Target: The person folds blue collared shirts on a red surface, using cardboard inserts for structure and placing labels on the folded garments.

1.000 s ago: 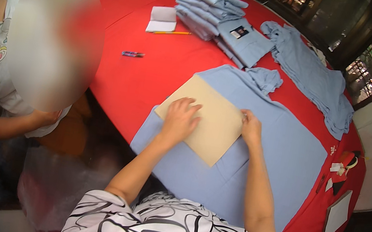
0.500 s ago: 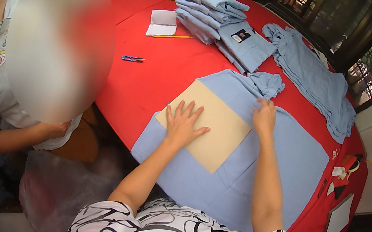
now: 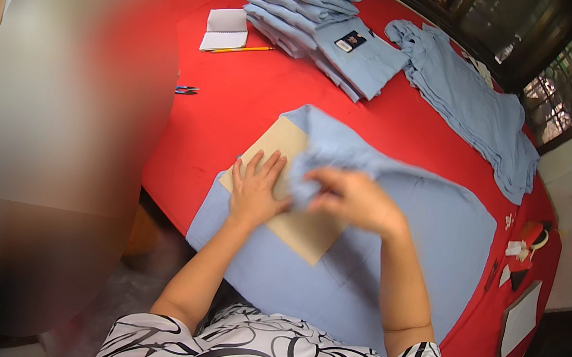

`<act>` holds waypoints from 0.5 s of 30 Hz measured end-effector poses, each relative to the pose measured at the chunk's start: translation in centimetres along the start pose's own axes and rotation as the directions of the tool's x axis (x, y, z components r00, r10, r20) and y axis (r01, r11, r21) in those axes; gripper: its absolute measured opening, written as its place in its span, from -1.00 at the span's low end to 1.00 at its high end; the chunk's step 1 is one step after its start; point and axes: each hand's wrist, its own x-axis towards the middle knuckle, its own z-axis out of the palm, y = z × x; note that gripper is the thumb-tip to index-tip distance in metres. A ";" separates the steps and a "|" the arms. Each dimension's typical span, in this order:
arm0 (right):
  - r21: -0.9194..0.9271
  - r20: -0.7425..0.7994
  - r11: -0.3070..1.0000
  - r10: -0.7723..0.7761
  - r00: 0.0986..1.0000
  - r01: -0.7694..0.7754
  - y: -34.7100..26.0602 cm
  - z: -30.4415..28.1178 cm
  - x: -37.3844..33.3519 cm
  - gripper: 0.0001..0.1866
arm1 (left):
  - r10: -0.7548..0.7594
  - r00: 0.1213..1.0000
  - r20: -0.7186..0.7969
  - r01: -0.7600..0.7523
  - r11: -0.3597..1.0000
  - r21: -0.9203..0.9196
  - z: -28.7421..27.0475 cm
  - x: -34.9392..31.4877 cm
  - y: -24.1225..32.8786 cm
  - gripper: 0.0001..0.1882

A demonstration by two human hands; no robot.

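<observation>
Beige card (image 3: 307,241) lay on the blue cloth (image 3: 429,225) spread over the red table (image 3: 191,155), the left hand (image 3: 253,194) flat upon it, probably to stop it slipping under the part held across it. That hand's fingers were parted and gripped nothing; the right hand (image 3: 354,201), blurred, had its fingers curled in, seemingly grasping a bunched fold (image 3: 302,172) above the card.
</observation>
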 end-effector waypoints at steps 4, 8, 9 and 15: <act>0.033 -0.071 0.999 0.022 0.997 -0.020 -4.0 3.2 1.3 -0.55 | 0.066 0.995 -0.073 -0.058 0.993 0.107 2.9 0.3 -1.5 -0.26; 0.946 0.061 0.296 0.231 0.971 -0.130 -2.8 8.5 5.7 -0.20 | 0.051 0.998 0.023 -0.053 0.993 0.105 0.2 0.2 -0.1 -0.34; 0.982 0.109 0.121 0.259 0.960 -0.144 -3.2 9.6 6.7 -0.05 | 0.078 0.994 -0.078 -0.067 0.987 0.144 1.7 0.2 -1.2 -0.33; 0.982 0.188 -0.092 0.306 0.933 -0.168 -6.6 7.5 12.0 0.23 | 0.059 0.993 -0.105 -0.074 0.987 -0.145 1.4 0.8 -1.6 -0.39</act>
